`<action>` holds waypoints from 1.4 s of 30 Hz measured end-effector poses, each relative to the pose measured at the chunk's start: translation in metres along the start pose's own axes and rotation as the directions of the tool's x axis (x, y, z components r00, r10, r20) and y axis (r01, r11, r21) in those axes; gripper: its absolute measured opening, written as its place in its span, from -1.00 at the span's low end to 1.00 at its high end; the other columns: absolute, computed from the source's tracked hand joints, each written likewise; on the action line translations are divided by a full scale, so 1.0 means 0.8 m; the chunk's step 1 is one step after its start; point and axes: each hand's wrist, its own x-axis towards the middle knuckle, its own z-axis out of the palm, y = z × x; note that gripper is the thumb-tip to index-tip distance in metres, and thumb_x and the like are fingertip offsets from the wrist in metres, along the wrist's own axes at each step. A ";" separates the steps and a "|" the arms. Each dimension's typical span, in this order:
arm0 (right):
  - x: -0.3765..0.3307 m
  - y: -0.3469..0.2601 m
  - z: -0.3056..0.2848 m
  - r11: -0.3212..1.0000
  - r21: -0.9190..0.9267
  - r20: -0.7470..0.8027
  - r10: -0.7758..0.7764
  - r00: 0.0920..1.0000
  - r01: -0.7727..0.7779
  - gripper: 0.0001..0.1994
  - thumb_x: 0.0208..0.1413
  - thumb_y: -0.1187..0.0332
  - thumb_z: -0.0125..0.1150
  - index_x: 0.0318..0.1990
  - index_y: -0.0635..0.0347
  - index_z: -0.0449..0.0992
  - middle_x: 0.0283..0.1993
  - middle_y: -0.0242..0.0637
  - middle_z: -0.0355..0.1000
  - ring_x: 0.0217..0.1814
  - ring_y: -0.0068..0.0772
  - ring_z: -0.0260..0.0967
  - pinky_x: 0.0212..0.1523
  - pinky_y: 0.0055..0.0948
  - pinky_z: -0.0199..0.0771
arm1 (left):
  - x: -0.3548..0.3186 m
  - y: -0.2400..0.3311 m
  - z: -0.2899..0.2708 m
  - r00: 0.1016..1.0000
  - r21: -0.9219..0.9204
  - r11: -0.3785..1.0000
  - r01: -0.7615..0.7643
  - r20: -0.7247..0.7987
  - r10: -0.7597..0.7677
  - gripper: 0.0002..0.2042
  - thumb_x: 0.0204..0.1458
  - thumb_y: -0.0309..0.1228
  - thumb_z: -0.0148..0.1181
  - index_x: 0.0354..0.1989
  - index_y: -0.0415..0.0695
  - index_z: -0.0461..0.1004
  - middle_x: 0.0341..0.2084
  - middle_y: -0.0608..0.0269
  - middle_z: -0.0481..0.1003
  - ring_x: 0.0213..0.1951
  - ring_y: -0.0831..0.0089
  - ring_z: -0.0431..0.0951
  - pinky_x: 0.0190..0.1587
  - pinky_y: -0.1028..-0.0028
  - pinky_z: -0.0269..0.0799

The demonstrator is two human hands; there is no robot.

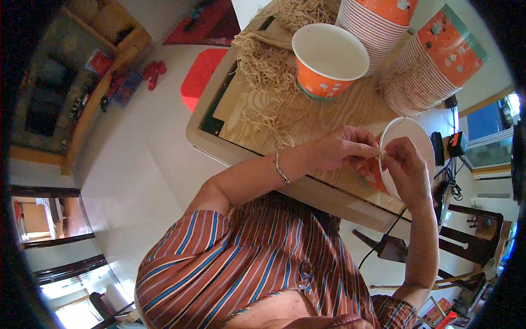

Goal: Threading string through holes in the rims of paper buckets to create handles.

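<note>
At the right of the table, a paper cup (422, 138) lies tipped on its side, its white mouth turned toward me. It is orange on the outside. My left hand (353, 147) is closed in a pinch at the cup's rim, on a thin beige string (381, 154). Opposite it, my right hand (408, 170) pinches at the same spot, its fingers bent over the cup's mouth. The fingertips partly hide the string. Farther back, another orange paper cup (329, 85) stands upright with its white inside showing.
Loose beige strings (263, 66) lie heaped at the table's far left. Behind the standing cup rises a stack of nested cups (367, 33); a second, string-draped stack (427, 66) leans to its right. A red stool (200, 77) is beyond the table. Black cables (452, 178) lie at right.
</note>
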 end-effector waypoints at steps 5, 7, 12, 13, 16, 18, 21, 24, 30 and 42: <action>-0.010 -0.023 0.009 0.988 -0.122 -0.075 -0.102 0.992 0.092 -0.85 0.07 0.54 0.14 -0.18 0.26 0.41 -0.30 -0.24 0.47 -0.25 -0.47 0.50 -0.17 -0.46 0.50 | 0.003 0.000 -0.003 1.000 0.037 0.999 0.002 -0.003 -0.001 -0.82 0.09 -0.31 0.20 -0.27 -0.17 0.52 -0.48 0.36 0.51 -0.51 0.63 0.44 -0.48 0.64 0.33; -0.010 -0.025 0.010 0.968 -0.213 -0.076 -0.151 0.986 0.132 -0.86 0.07 0.54 0.15 -0.19 0.26 0.42 -0.30 -0.23 0.49 -0.23 -0.45 0.51 -0.17 -0.45 0.50 | 0.002 0.004 -0.002 1.000 0.078 0.997 -0.004 -0.019 0.006 -0.82 0.10 -0.31 0.19 -0.27 -0.17 0.51 -0.47 0.36 0.51 -0.50 0.63 0.45 -0.47 0.64 0.33; -0.009 -0.025 0.012 0.951 -0.283 -0.088 -0.156 0.984 0.125 -0.90 0.07 0.49 0.18 -0.24 0.25 0.46 -0.32 -0.19 0.51 -0.26 -0.33 0.54 -0.20 -0.39 0.51 | 0.000 0.011 0.000 1.000 0.218 0.976 0.005 -0.008 -0.003 -0.83 0.14 -0.32 0.16 -0.22 -0.16 0.49 -0.43 0.40 0.50 -0.43 0.66 0.46 -0.41 0.63 0.38; -0.010 -0.025 0.012 0.950 -0.284 -0.087 -0.157 0.984 0.126 -0.90 0.07 0.49 0.18 -0.24 0.25 0.46 -0.32 -0.19 0.51 -0.26 -0.33 0.54 -0.20 -0.39 0.51 | 0.001 0.012 0.000 1.000 0.217 0.976 0.003 -0.008 -0.002 -0.83 0.14 -0.32 0.16 -0.22 -0.16 0.49 -0.43 0.40 0.50 -0.43 0.66 0.46 -0.41 0.63 0.38; -0.010 -0.025 0.010 0.934 -0.336 -0.076 -0.155 0.985 0.121 -0.90 0.06 0.48 0.19 -0.26 0.23 0.47 -0.32 -0.18 0.51 -0.28 -0.29 0.54 -0.23 -0.38 0.50 | 0.004 0.014 0.000 1.000 0.303 0.953 -0.022 0.001 0.023 -0.83 0.15 -0.33 0.15 -0.22 -0.18 0.48 -0.42 0.40 0.50 -0.41 0.66 0.46 -0.38 0.61 0.41; -0.010 -0.026 0.010 0.901 -0.410 -0.070 -0.186 0.980 0.142 -0.92 0.05 0.48 0.20 -0.29 0.23 0.47 -0.34 -0.18 0.51 -0.30 -0.28 0.53 -0.25 -0.36 0.49 | 0.006 0.019 0.002 0.999 0.322 0.946 -0.034 0.008 0.034 -0.88 0.09 -0.41 0.20 -0.29 -0.21 0.51 -0.46 0.40 0.50 -0.46 0.68 0.44 -0.38 0.60 0.40; -0.010 -0.029 0.011 0.864 -0.478 -0.052 -0.209 0.977 0.159 -0.93 0.05 0.48 0.19 -0.31 0.23 0.46 -0.37 -0.16 0.50 -0.34 -0.26 0.52 -0.28 -0.37 0.49 | 0.006 0.026 0.004 1.000 0.424 0.906 -0.022 -0.006 0.027 -0.87 0.08 -0.41 0.21 -0.30 -0.22 0.51 -0.46 0.39 0.50 -0.46 0.66 0.44 -0.37 0.57 0.42; -0.007 -0.029 0.007 0.904 -0.412 -0.041 -0.143 0.989 0.114 -0.94 0.04 0.49 0.16 -0.33 0.25 0.46 -0.43 -0.17 0.48 -0.39 -0.33 0.51 -0.31 -0.37 0.49 | 0.008 0.024 0.003 0.964 0.652 0.719 -0.241 0.078 0.252 -0.84 0.03 -0.40 0.26 -0.29 -0.22 0.51 -0.46 0.34 0.50 -0.44 0.60 0.47 -0.34 0.53 0.44; 0.015 -0.017 -0.017 0.968 0.016 0.153 0.244 0.958 -0.249 -0.96 0.04 0.50 0.09 -0.38 0.25 0.45 -0.53 -0.40 0.39 -0.55 -0.61 0.34 -0.52 -0.57 0.36 | 0.001 0.042 0.018 0.852 0.918 0.059 -0.392 0.338 0.400 -0.83 -0.06 -0.41 0.24 -0.30 -0.18 0.50 -0.42 0.15 0.45 -0.37 0.25 0.54 -0.31 0.38 0.48; 0.021 0.012 -0.027 0.798 0.414 0.357 0.301 0.884 -0.439 -0.90 0.04 0.41 0.14 -0.36 0.27 0.47 -0.52 -0.41 0.39 -0.61 -0.62 0.30 -0.60 -0.62 0.26 | -0.001 0.023 0.024 0.715 0.833 -0.439 -0.336 0.529 0.457 -0.81 -0.04 -0.37 0.20 -0.26 -0.13 0.43 -0.36 0.19 0.41 -0.37 0.27 0.54 -0.39 0.38 0.52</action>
